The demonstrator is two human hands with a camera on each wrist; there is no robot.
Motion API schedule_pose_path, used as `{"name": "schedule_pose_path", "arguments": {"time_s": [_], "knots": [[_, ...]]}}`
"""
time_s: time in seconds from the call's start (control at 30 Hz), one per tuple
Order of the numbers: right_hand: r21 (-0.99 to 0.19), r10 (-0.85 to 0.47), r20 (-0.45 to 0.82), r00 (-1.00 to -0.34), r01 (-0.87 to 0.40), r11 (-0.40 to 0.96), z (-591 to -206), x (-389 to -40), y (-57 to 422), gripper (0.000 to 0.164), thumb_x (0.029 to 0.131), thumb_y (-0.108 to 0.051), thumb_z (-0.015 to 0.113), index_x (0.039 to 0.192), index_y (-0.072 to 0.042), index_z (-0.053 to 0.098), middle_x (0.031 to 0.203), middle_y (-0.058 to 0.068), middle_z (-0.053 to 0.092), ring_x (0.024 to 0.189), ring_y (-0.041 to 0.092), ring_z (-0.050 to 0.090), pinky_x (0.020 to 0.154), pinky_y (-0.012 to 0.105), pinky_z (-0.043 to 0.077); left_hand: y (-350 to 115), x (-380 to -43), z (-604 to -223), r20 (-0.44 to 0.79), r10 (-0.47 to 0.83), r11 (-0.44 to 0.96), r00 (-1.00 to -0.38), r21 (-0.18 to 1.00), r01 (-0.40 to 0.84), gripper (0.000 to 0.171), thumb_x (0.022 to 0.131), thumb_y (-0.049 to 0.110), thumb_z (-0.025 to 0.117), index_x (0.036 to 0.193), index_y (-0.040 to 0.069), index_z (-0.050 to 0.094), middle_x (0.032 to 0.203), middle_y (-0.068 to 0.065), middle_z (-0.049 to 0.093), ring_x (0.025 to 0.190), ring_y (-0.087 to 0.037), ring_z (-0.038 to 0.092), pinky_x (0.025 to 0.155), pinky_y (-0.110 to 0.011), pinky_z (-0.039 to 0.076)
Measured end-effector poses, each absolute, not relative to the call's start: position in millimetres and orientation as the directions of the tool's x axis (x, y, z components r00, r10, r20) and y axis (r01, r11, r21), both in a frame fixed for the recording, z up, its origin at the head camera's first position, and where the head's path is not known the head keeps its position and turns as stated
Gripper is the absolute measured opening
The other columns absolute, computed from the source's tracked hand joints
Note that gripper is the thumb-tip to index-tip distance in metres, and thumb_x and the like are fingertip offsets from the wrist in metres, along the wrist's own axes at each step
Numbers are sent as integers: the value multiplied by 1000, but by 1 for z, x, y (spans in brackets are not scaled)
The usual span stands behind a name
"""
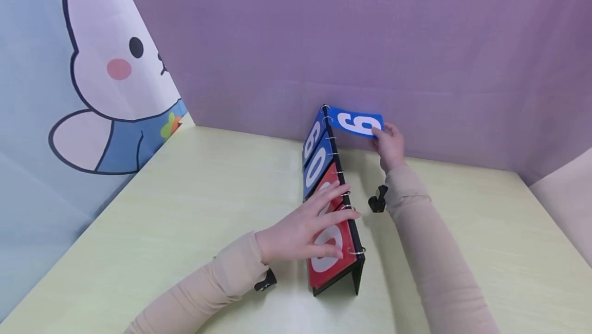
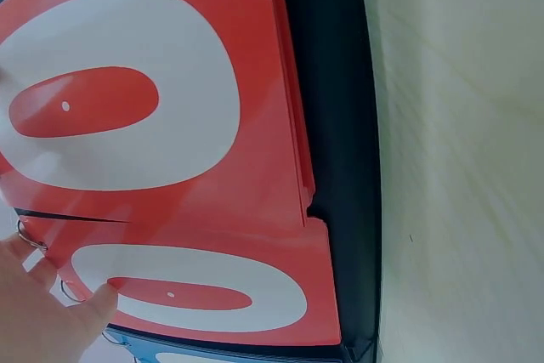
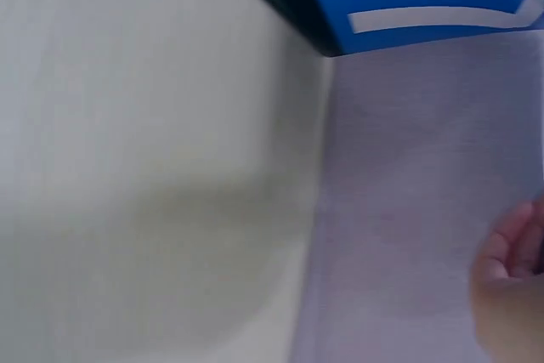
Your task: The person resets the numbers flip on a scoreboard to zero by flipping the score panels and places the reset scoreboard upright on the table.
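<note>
A flip scoreboard (image 1: 352, 234) with a black tent-shaped stand and ringed number cards stands lengthwise on the table. My right hand (image 1: 390, 146) pinches the far edge of a blue number card (image 1: 339, 118), flipped over to the right of the top rings; its white digit looks like a 9. My left hand (image 1: 300, 231) lies with fingers spread over the red number cards (image 2: 255, 159), which show zeros, fingertips at the ringed top edge. Between the red cards and the far end, a blue zero card (image 1: 309, 185) hangs. In the right wrist view, my right hand (image 3: 510, 286) is partly cut off.
The pale yellow table (image 1: 222, 169) spreads around the scoreboard. A purple cloth backdrop (image 1: 259, 56) rises close behind its far end. On the left hangs a light blue cloth with a cartoon rabbit (image 1: 99, 41). Black clips (image 1: 378, 200) sit by both wrists.
</note>
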State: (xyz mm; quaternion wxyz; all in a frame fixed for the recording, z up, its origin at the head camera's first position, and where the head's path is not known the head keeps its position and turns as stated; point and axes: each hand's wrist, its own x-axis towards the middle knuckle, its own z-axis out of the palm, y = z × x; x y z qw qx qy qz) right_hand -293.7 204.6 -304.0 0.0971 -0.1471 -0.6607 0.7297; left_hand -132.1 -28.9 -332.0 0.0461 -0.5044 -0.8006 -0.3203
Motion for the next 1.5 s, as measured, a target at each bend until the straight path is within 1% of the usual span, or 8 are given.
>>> {"name": "schedule_pose_path", "arguments": {"time_s": [0.17,0.3,0.43,0.57,0.77,1.0,1.17,1.5], "knots": [[-971,345,61,-937,-136,-198,-289,-293,197,46,91,-8,60,133,-2,44,92,0,58,67,5,61,76,19,55,-29,-133,-331,384,781,290,-492,475,831,66,83,36,71,141,23,42,158,-5,11,147,-20,4,112,-52,28],[-971,250,165,-954,-202,-127,-279,-292,184,41,91,-11,60,129,-3,44,99,2,59,76,8,61,89,27,53,-30,-133,-331,379,783,289,-494,482,827,66,83,36,71,142,24,42,158,-4,11,147,-20,4,112,-52,28],[-973,140,216,-966,-202,108,-274,-289,170,46,93,-19,59,132,-4,40,118,13,58,94,15,62,100,35,47,-30,-133,-331,389,782,282,-486,475,834,66,83,36,71,141,23,42,158,-4,10,147,-21,4,113,-52,27],[-902,39,214,-976,-182,392,-273,-287,157,50,94,-27,58,133,-3,40,128,19,54,112,27,57,100,40,45,-30,-133,-332,409,781,270,-473,462,845,66,83,35,71,141,21,43,158,-6,11,147,-22,5,113,-52,26],[-762,-97,266,-959,-271,588,-273,-286,139,42,93,-19,58,130,0,50,120,22,60,110,34,59,93,42,49,-30,-134,-333,449,782,247,-433,414,876,66,82,34,73,139,19,44,157,-9,13,147,-24,7,116,-51,19],[-654,-129,283,-950,-290,699,-267,-281,127,35,93,-16,57,125,-2,60,122,19,59,109,30,61,91,40,51,-31,-134,-333,479,781,245,-401,355,902,67,81,36,73,138,18,44,156,-11,15,146,-26,11,116,-52,17],[-557,-185,284,-941,-319,767,-263,-278,123,27,94,-15,56,116,-4,67,126,17,56,112,30,56,93,42,48,-33,-133,-331,466,781,240,-415,388,890,66,81,35,73,139,18,43,156,-10,14,146,-26,9,116,-52,17],[-529,-229,233,-945,-320,786,-260,-279,122,27,95,-15,55,116,-3,67,130,16,52,119,30,51,98,43,44,-34,-133,-331,448,781,247,-435,418,874,66,82,35,72,139,20,43,157,-8,13,147,-24,8,116,-52,17]]}}
